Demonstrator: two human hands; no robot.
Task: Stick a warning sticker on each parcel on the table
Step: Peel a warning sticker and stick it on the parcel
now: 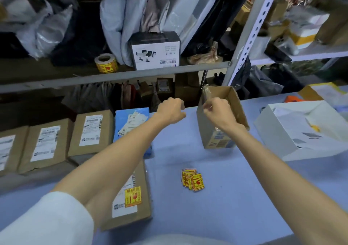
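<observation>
- The right hand (218, 111) hangs over the mouth of an open cardboard box (216, 137). Its fingers are curled in with fingertips drawn together; whether they pinch anything, I cannot tell.
- The left hand (170, 110) is beside it, apart from the box, with its fingers curled into a fist and nothing seen in it.
- The open cardboard box stands upright on the blue table (235, 197) with its flaps up. Its inside is hidden by the hand, and the blue and orange print low on its side is too blurred to read.
- To the right lies a white box (278, 137), open, with what looks like white paper in it.
- A fanned stack of warning stickers (193, 179), yellow and red, lies loose on the table between the forearms.
- A brown parcel (139, 212) lies under the left forearm. It carries a white shipping label and one yellow sticker (133, 196) with a red glass symbol.
- A blue parcel (130, 122) and a row of brown parcels (92, 131) lie to the left with barcode labels only; their text is unreadable.
- On the shelf (113, 76) behind stand a sticker roll (106, 64) and a black-and-white product box (156, 50) with upside-down Chinese print.
</observation>
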